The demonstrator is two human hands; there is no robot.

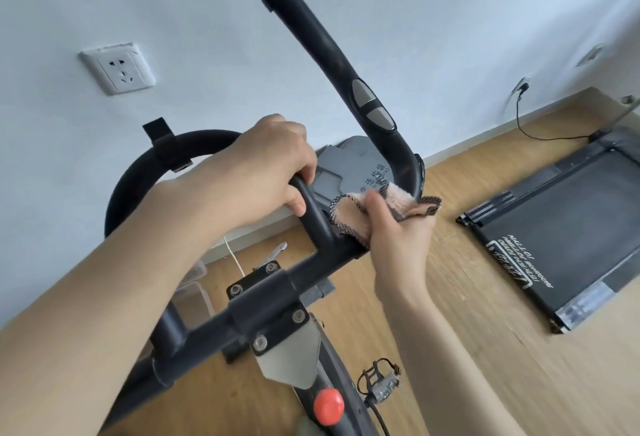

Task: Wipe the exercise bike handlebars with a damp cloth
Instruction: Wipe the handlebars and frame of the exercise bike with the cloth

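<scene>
on handlebars (313, 224): left grip (266, 165) clenched round bar; right grip (398, 227) grasping cloth (398, 203) against bend.

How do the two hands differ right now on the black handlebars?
The left hand is bare and curled around the black handlebar tube near the centre; the right hand holds a pink cloth with dark edging against the bar, further right, below the upright horn. The left shows its back, the right its thumb side. Both touch the handlebars.
</scene>
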